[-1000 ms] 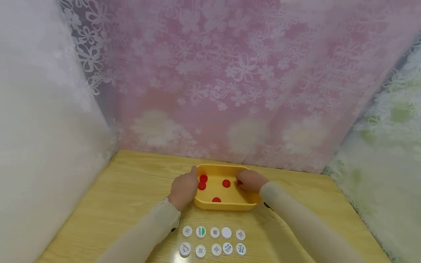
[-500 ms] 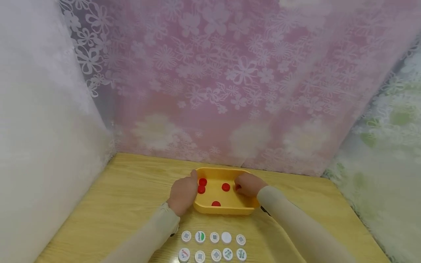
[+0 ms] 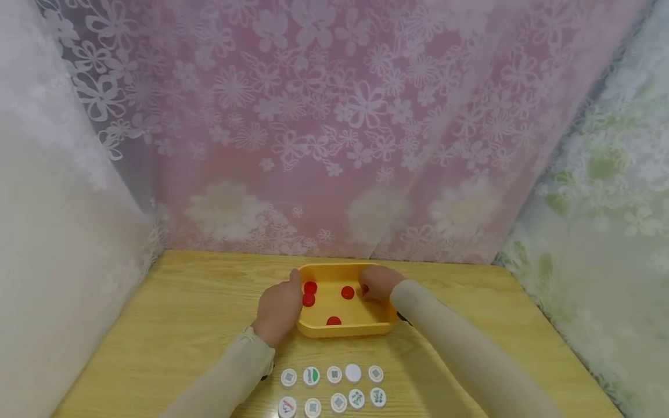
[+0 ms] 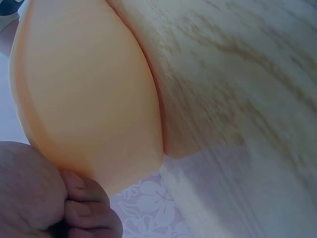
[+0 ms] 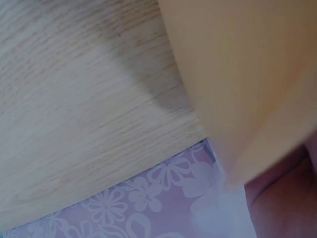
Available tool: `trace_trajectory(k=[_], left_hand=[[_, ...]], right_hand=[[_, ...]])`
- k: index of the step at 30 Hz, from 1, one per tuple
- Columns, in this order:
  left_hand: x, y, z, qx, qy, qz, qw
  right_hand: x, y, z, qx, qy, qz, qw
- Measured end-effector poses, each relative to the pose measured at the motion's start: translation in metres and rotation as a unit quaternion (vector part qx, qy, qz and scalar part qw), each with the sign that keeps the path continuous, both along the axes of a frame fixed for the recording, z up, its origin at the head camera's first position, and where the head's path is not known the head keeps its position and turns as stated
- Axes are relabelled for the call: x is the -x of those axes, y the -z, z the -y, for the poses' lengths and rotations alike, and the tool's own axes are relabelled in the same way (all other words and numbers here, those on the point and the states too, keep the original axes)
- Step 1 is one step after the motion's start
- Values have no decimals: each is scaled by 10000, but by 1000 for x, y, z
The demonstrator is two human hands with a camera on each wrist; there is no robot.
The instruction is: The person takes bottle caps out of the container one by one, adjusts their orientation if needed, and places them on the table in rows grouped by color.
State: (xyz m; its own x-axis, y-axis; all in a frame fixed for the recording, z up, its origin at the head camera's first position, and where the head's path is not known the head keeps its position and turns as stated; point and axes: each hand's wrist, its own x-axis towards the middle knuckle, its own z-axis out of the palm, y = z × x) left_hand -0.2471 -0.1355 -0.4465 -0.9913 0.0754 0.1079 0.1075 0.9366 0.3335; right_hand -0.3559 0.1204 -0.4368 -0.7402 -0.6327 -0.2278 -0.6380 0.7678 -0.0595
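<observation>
A yellow plastic tray (image 3: 345, 331) sits near the back of the wooden table. My left hand (image 3: 279, 307) grips its left end, thumb at the rim; curled fingertips (image 4: 81, 210) show beside the tray wall in the left wrist view. Inside the tray, my right hand (image 3: 380, 283) pinches a red bottle cap (image 3: 365, 288), mostly hidden by the fingers. Other red caps lie apart from it: one red cap (image 3: 347, 292) in the middle, another (image 3: 334, 320) by the front wall, and a touching pair (image 3: 310, 288) at the left.
Two rows of white caps (image 3: 334, 374), several with printed marks, lie on the table (image 3: 209, 325) in front of the tray. A pink flowered cloth (image 3: 313, 174) hangs behind the table. Pale cloths (image 3: 601, 232) hang at both sides.
The head view has shifted, so the tray and hands appear further left. Both hands keep about the same places at the tray, and the loose caps lie as before.
</observation>
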Motion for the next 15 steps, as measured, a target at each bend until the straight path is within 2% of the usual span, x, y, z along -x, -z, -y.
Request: trace_trajectory(k=[6,11,14,15], left_hand=[[-5,3,-5,104,105,-265,9995],[0,3,-2,112,56,-453,9989],[2,4,1,32,12,-341,9994],[2,5,2,17,25,-305,9995]], right_hand=[[-1,0,-7,-98,110,125,9998],[3,-2,-10,67,-21,57,10000],[4,-4,-10,272,-179,-109,9994],[1,-7,-10,496,-142,-179,9985]])
